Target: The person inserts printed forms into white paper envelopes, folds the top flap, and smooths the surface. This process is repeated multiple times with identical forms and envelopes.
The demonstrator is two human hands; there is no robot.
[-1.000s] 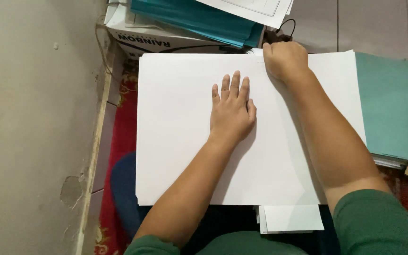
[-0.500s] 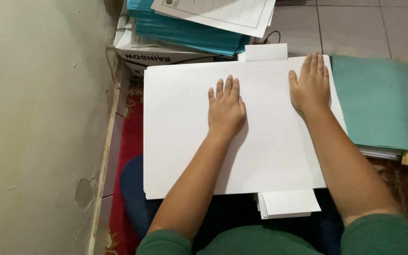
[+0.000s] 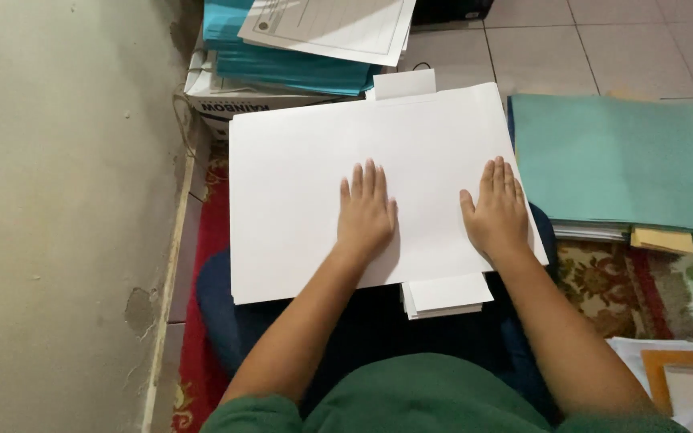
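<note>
1. A large white sheet [image 3: 314,160] is laid across the lap of a seated person; its near edge overhangs dark trousers [image 3: 435,345], so the lap serves as the support.
2. The left hand [image 3: 365,212] is pressed palm-down near the middle of the sheet. The fingers [image 3: 369,178] are held straight and close together, with nothing pinched; this appears to keep the sheet flat and stop it sliding.
3. The right hand [image 3: 496,212] is laid flat close to the right edge, fingers slightly fanned, thumb out to the side, nothing gripped. The edge is judged to be held down this way.
4. A smaller stack of white paper [image 3: 447,295] is seen sticking out from under the near edge, and a white tab [image 3: 404,82] from under the far edge; something folded appears to lie beneath.
5. To the right, a pile of teal folders [image 3: 619,160] rests on a patterned rug [image 3: 595,281], just beside the sheet.
6. At the far side, a cardboard box [image 3: 226,100] carries blue folders [image 3: 290,64] and a printed form [image 3: 330,28].
7. A plaster wall [image 3: 58,200] is at the left.
</note>
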